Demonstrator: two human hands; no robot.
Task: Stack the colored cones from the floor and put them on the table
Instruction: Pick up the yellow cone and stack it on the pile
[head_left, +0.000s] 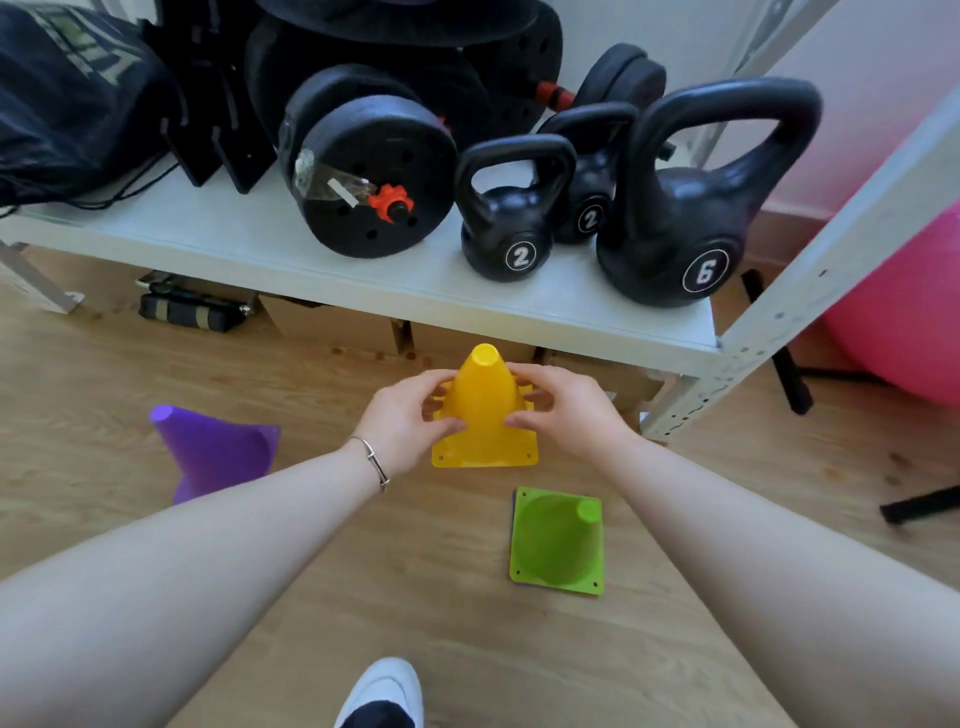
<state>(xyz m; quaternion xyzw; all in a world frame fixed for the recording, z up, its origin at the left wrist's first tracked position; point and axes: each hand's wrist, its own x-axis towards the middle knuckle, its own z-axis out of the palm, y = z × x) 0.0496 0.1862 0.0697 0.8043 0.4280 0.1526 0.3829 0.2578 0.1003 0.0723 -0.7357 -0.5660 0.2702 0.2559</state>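
Note:
A yellow cone (483, 400) with a square base is held upright between both hands in the middle of the view, above the wooden floor. My left hand (402, 415) grips its left side and my right hand (569, 410) grips its right side. A green cone (558, 540) stands on the floor just below and right of the yellow one, with a purple edge showing under its base. A purple cone (218, 452) lies tipped on its side on the floor at the left, partly hidden by my left forearm.
A white shelf (260, 244) runs across the top, loaded with black kettlebells (680, 218), weight plates (369, 176) and a dark bag (67, 104). Its metal post (810, 291) stands at the right. A pink ball (914, 332) sits far right. My shoe (384, 691) is at the bottom.

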